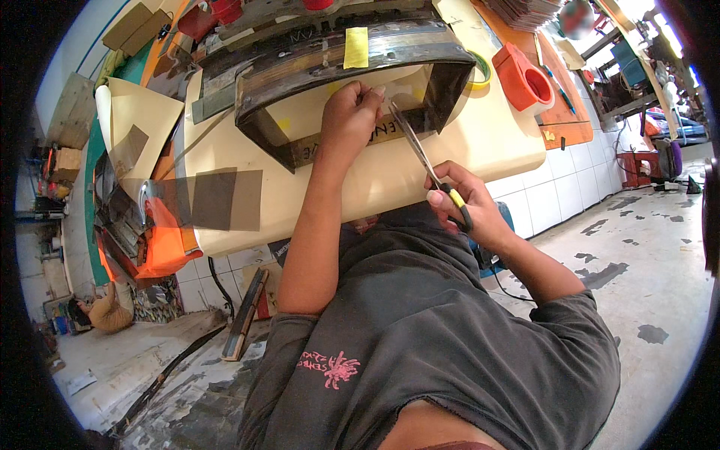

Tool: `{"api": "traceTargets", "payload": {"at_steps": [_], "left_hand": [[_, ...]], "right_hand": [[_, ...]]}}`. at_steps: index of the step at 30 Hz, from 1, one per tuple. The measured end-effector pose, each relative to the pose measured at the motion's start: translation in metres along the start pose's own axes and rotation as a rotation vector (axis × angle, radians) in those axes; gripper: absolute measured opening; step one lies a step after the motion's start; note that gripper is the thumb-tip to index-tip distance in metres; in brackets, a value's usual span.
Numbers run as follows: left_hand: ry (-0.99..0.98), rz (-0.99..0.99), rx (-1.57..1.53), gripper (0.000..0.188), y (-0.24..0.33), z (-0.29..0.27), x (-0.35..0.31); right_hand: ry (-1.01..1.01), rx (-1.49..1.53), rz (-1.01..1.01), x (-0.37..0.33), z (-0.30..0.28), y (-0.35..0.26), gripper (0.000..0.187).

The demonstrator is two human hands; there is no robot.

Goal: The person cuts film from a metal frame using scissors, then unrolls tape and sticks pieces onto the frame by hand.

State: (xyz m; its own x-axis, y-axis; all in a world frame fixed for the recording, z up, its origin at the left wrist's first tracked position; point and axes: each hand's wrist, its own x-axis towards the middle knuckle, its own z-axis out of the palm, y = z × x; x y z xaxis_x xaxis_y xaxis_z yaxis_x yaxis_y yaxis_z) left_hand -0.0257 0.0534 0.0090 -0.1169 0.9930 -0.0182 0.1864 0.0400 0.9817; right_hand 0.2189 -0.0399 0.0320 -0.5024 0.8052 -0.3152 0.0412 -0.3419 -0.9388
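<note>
Over the cream sheet (450, 154), right hand (461, 202) grips scissors (424, 161), wrist bent.

We see an orange holder (523, 79) and tape roll (481, 69) up right, orange cloth (165, 244) at left, planks (245, 313) below.

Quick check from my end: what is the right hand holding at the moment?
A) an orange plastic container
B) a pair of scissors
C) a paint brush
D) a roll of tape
B: the right hand has its fingers through the black-and-yellow handles of the scissors, whose blades point up toward the left hand pressed on the dark frame-shaped part.
</note>
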Motion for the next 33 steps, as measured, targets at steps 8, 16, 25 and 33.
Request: {"api": "traceTargets", "payload": {"at_steps": [8, 16, 25, 33], "left_hand": [[0.007, -0.016, 0.007, 0.031, 0.002, 0.0, 0.0], [0.002, -0.027, -0.012, 0.03, 0.002, 0.001, -0.001], [0.006, -0.012, 0.001, 0.031, -0.002, 0.001, 0.0], [0.011, -0.015, 0.039, 0.031, 0.002, 0.001, -0.002]], "right_hand": [[0.018, -0.013, 0.003, -0.002, 0.002, -0.002, 0.031], [0.034, -0.047, 0.019, -0.002, 0.002, 0.002, 0.03], [0.025, -0.019, 0.001, -0.001, 0.002, 0.006, 0.031], [0.022, -0.015, 0.048, -0.003, 0.003, -0.003, 0.039]]}}
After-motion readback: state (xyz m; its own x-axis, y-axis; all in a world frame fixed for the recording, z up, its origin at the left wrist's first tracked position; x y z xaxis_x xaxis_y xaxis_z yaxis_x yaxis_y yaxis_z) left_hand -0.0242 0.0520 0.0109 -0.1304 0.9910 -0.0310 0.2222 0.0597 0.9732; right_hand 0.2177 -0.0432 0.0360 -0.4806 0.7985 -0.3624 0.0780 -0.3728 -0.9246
